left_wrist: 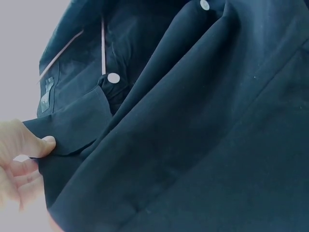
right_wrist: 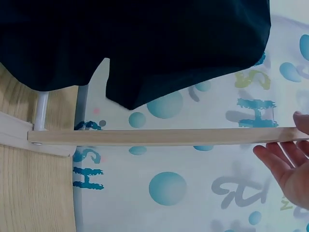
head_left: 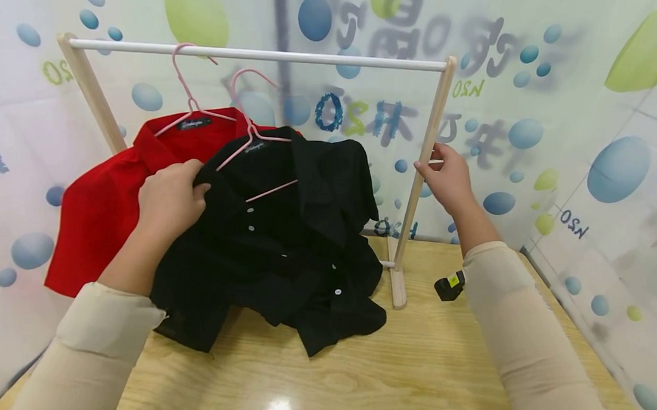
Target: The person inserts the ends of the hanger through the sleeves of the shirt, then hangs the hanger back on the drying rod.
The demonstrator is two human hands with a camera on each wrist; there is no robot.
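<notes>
My left hand [head_left: 172, 195] pinches the black shirt [head_left: 261, 239] near its collar, thumb on top in the left wrist view. The shirt is on a pink hanger [head_left: 249, 131], whose hook shows below the white rail [head_left: 313, 58], apart from it. Behind it and to the left, a red shirt [head_left: 93, 219] is on a second pink hanger [head_left: 190, 101], hooked over the rail. On the right, my right hand [head_left: 451, 180] grips the wooden upright [head_left: 420, 172] of the clothes rack between thumb and fingers. The black shirt's lower part spreads low over the table.
A black tape measure [head_left: 447, 288] with a yellow label lies on the wooden table [head_left: 321, 382], right of the rack's foot [head_left: 397, 287]. The rack's left upright [head_left: 93, 97] stands beyond the red shirt. Printed curtains [head_left: 530, 134] enclose the back and sides.
</notes>
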